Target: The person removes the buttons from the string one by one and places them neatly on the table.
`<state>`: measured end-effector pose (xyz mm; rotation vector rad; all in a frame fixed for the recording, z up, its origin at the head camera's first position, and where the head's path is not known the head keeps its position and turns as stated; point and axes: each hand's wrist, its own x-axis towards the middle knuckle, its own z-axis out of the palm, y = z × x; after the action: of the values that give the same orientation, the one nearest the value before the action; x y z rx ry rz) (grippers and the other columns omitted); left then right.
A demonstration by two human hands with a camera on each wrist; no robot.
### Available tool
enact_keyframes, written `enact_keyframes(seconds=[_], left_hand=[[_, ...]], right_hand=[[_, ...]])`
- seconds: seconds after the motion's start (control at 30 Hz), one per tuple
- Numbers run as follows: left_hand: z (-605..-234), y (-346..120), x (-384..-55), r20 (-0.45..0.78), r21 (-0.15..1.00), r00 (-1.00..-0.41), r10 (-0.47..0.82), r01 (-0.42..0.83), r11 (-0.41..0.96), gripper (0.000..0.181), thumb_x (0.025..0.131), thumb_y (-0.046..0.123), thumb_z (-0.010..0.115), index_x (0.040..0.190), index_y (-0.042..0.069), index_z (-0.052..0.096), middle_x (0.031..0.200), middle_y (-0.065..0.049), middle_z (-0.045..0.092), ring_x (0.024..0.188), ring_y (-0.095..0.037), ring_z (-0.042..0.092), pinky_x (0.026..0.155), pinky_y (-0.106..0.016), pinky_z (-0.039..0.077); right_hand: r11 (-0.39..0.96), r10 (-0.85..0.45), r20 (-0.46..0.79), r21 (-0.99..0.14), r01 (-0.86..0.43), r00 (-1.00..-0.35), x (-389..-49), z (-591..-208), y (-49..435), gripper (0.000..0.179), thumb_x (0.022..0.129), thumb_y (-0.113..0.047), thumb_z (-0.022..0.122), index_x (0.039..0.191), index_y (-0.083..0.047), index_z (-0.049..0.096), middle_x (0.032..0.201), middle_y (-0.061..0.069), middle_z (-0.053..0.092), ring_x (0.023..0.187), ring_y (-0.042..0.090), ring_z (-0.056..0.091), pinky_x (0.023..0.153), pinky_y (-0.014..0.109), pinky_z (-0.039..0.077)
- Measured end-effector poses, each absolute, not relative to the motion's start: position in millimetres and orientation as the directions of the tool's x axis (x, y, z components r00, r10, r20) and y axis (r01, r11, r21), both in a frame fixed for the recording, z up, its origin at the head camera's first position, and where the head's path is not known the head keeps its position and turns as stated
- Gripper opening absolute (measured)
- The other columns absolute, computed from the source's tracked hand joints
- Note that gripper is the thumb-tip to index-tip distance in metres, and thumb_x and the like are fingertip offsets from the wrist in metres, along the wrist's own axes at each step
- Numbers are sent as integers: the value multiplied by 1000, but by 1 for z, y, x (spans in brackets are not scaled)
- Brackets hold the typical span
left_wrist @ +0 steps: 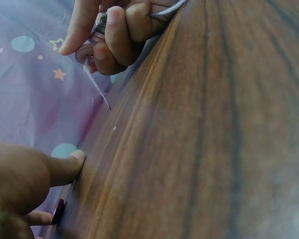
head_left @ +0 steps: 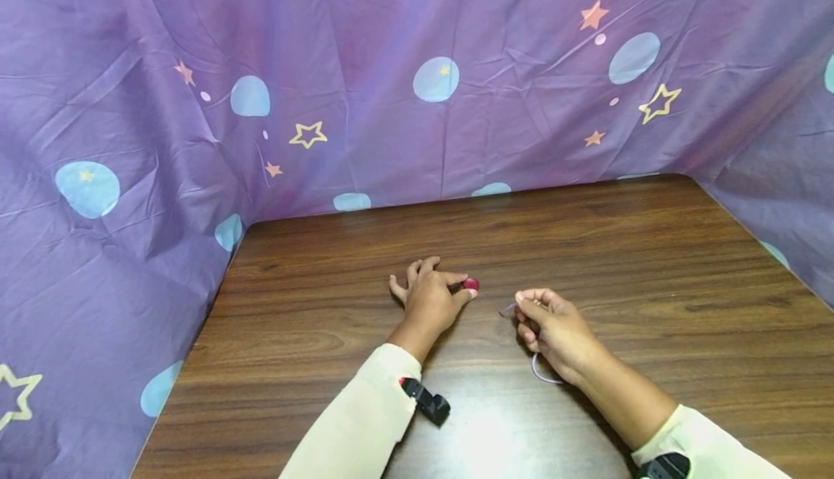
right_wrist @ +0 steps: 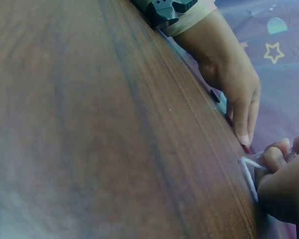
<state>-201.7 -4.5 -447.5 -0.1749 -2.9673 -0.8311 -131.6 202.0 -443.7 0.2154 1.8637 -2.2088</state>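
A purple cloth (head_left: 163, 262) printed with stars and blue blobs hangs past the left edge of the wooden table (head_left: 260, 392) and behind its far edge. In from that left edge, under a pale sleeve (head_left: 355, 421) with a black wrist camera (head_left: 428, 401), the person's left hand (head_left: 430, 298) reaches toward the far edge, fingers spread, thumb and forefinger parted at a small red disc (head_left: 472, 284). The disc lies on the tabletop, about midway between the left and right edges. Just right of it, well apart from the left hand, the right hand (head_left: 563, 331) pinches a pale purple string (left_wrist: 95, 85); its tip pokes out through a button-like disc (left_wrist: 84, 53) at the fingertips, and the rest loops below the palm.
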Motion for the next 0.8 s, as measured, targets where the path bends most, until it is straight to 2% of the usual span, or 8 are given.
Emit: enact_keyframes(seconds=[0.23,0.37,0.5,0.8], left_hand=[[-449,-6,-203,97,517,-991,94,131,846,37,91,51,85,125,36,83,167,-7,54,158,-39,41,127,-82,8],[-449,-7,-202,113,533,-990,89,136,835,38,89,50,87,124,35,83,166,-6,56,158,-37,43,127,-82,8],[-449,-9,-199,137,564,-987,89,151,812,40,86,47,91,123,33,84,165,-9,56,157,-37,44,126,-83,7],[-447,-16,-196,163,600,-983,87,169,782,46,84,47,93,126,30,83,167,-10,53,158,-38,41,128,-79,8]], right_hand=[[-163,-92,-275,-944,287,-957,-132,-444,201,14,116,-20,53,121,-8,49,86,-8,59,61,4,48,55,17,39],[-183,-100,-272,-940,286,-957,-131,-444,202,10,113,-17,59,118,-12,52,83,-10,62,61,3,49,54,17,40],[-198,-109,-266,-938,283,-958,-131,-444,202,14,109,-9,64,116,-12,53,80,-10,64,60,3,50,53,18,40],[-175,-116,-273,-941,290,-955,-131,-446,203,13,109,-8,61,117,-11,52,83,-10,66,60,2,51,54,16,42]])
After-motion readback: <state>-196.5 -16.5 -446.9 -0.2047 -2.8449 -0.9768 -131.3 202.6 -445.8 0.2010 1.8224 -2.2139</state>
